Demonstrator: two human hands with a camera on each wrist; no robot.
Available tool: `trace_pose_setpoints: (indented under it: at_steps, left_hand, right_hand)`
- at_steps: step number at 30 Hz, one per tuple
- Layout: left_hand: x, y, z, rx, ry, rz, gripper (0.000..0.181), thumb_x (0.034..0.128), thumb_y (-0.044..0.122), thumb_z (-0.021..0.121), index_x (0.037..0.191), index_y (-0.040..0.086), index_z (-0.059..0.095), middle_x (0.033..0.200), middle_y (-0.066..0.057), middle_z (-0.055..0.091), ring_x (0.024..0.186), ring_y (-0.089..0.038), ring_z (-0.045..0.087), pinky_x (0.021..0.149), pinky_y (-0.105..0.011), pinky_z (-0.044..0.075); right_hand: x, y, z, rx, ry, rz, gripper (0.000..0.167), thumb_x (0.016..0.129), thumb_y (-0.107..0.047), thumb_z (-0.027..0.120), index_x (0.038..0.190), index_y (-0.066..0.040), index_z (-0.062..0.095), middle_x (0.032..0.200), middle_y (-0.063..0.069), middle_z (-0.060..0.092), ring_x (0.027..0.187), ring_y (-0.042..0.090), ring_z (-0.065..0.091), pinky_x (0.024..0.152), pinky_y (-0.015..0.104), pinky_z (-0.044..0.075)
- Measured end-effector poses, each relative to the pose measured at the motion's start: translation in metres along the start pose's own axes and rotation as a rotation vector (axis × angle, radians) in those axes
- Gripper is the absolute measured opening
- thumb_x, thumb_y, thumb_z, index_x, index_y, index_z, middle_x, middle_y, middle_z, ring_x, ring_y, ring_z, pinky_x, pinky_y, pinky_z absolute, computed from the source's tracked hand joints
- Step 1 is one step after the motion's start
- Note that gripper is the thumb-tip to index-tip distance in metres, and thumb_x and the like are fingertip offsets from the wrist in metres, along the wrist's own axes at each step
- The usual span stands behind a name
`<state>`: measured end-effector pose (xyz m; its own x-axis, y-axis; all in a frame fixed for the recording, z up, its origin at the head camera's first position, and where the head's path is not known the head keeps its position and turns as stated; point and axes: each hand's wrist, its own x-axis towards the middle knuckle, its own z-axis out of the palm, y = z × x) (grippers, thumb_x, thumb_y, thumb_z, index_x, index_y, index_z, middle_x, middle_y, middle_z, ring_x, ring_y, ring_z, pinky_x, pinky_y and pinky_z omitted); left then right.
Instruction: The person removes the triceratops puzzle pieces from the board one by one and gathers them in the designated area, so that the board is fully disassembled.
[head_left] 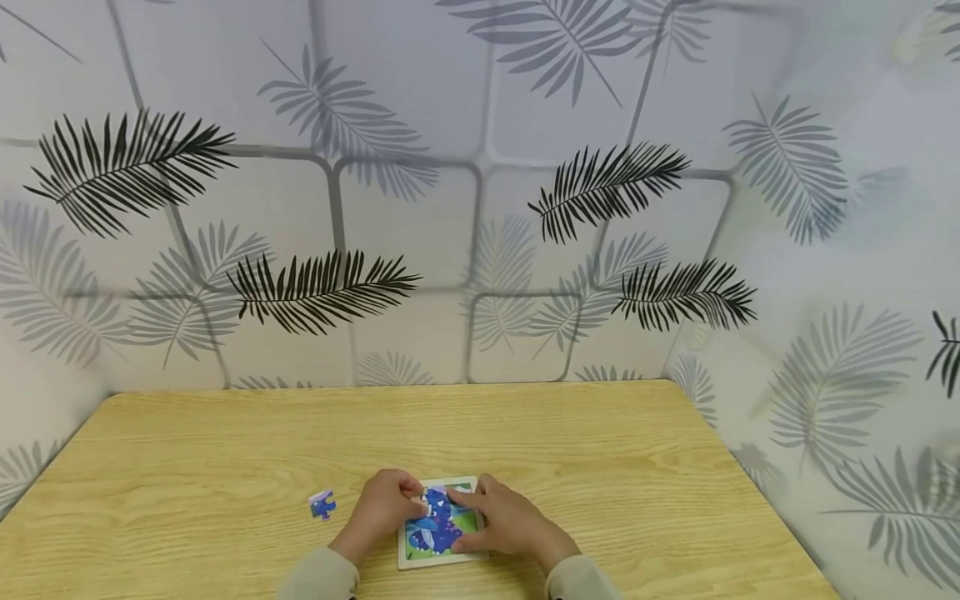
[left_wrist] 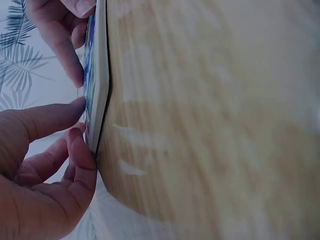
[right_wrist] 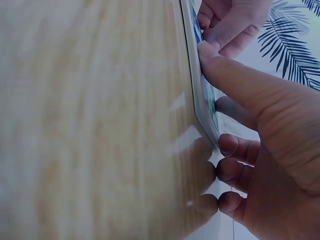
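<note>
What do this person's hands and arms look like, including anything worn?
The left hand and right hand are bare, without gloves. The left sleeve and right sleeve are pale beige, plain where visible, ending near the wrists. No rings show.

I count two hands, my left hand [head_left: 381, 510] and right hand [head_left: 519, 522], one framed puzzle [head_left: 437, 535] and one loose puzzle piece [head_left: 322, 505]. There are two sleeves [head_left: 322, 575], one table [head_left: 225, 467] and four whole black fronds [head_left: 324, 292].
</note>
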<state>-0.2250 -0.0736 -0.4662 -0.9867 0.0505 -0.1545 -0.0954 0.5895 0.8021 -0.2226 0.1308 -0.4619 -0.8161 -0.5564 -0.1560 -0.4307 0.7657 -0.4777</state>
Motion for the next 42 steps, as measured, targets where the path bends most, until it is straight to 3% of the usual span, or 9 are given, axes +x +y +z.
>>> trace_pose_setpoints:
  at_steps: [5, 12, 29, 42]
  left_hand:
    - [-0.0005, 0.0031, 0.0044, 0.052, 0.035, 0.003, 0.015, 0.0736, -0.002, 0.076, 0.084, 0.002, 0.066, 0.077, -0.003, 0.055, 0.073, -0.018, 0.049, 0.069, -0.033, 0.047]
    - [-0.0042, 0.0074, 0.0047, 0.035, 0.042, -0.008, 0.014, 0.0729, -0.003, 0.075, 0.082, 0.001, 0.066, 0.075, -0.004, 0.054, 0.072, -0.018, 0.049, 0.066, -0.032, 0.045]
    - [-0.0035, 0.0073, 0.0066, 0.007, 0.051, 0.022, 0.021, 0.0707, -0.007, 0.075, 0.082, 0.002, 0.06, 0.073, -0.003, 0.052, 0.07, -0.017, 0.048, 0.063, -0.029, 0.044]
    - [-0.0057, 0.005, 0.0013, -0.063, 0.062, 0.071, 0.009, 0.0777, -0.002, 0.071, 0.078, 0.003, 0.064, 0.07, 0.0, 0.056, 0.067, -0.014, 0.05, 0.063, -0.028, 0.044]
  right_hand:
    - [-0.0026, -0.0008, 0.0, -0.048, 0.017, -0.04, 0.078, 0.079, -0.05, 0.07, 0.143, -0.015, 0.042, 0.087, -0.005, 0.034, 0.073, 0.008, 0.036, 0.063, 0.022, 0.031]
    - [-0.0077, 0.0006, -0.0002, -0.03, 0.031, -0.052, 0.083, 0.078, -0.048, 0.072, 0.142, -0.005, 0.041, 0.088, -0.005, 0.033, 0.076, 0.008, 0.036, 0.066, 0.022, 0.032]
    - [-0.0094, 0.0004, -0.0022, -0.093, 0.034, -0.045, 0.081, 0.078, -0.051, 0.071, 0.141, -0.008, 0.044, 0.085, -0.006, 0.034, 0.07, 0.008, 0.033, 0.06, 0.021, 0.028]
    - [-0.0101, 0.0023, -0.0014, -0.1, 0.042, -0.048, 0.082, 0.078, -0.051, 0.07, 0.142, -0.009, 0.043, 0.086, -0.006, 0.035, 0.07, 0.008, 0.033, 0.06, 0.021, 0.028]
